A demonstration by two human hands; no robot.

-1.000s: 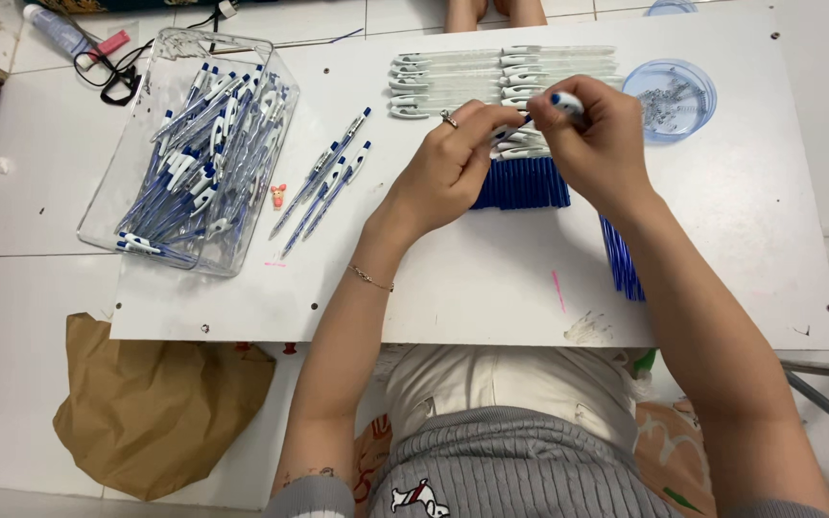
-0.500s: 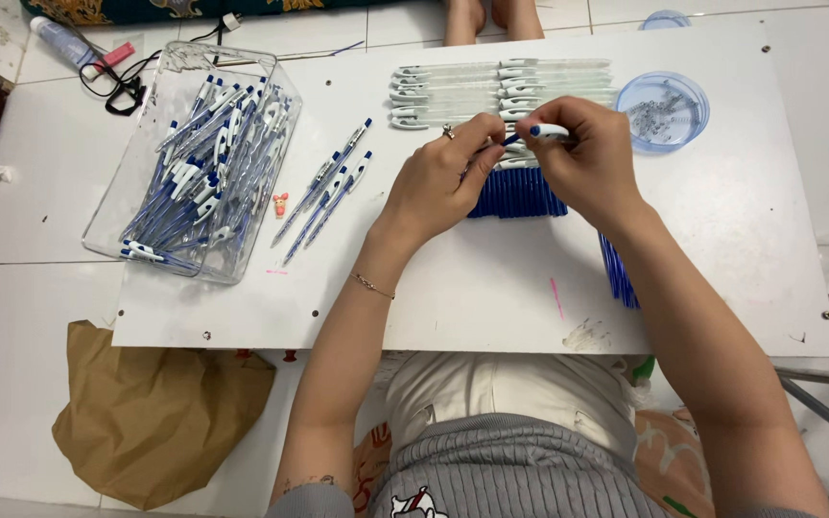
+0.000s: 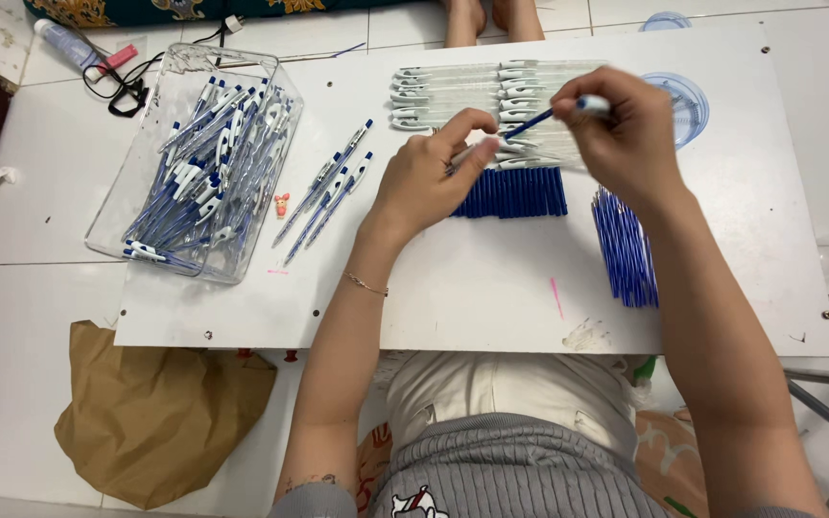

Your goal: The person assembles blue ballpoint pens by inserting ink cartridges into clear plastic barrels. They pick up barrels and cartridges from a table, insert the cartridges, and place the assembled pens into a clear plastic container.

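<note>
Though partly hidden by both hands, perhaps a blue refill.

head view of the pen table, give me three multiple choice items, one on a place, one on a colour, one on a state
1. Where does the clear plastic bin of finished blue-and-white pens stand?
A. at the left end of the white board
B. at the right end of the board
C. on the brown paper bag

2. What colour are the thin refills lying loose below the right hand?
A. red
B. blue
C. green

3. What is the right hand doing?
A. resting flat and empty on the board
B. pinching a thin blue refill whose far end points toward the left hand
C. holding scissors

Answers: 1 A, the bin sits at the board's left end. 2 B, the bundle is plainly blue. 3 B, the refill runs from the right fingertips toward the left hand's fingers.
</note>
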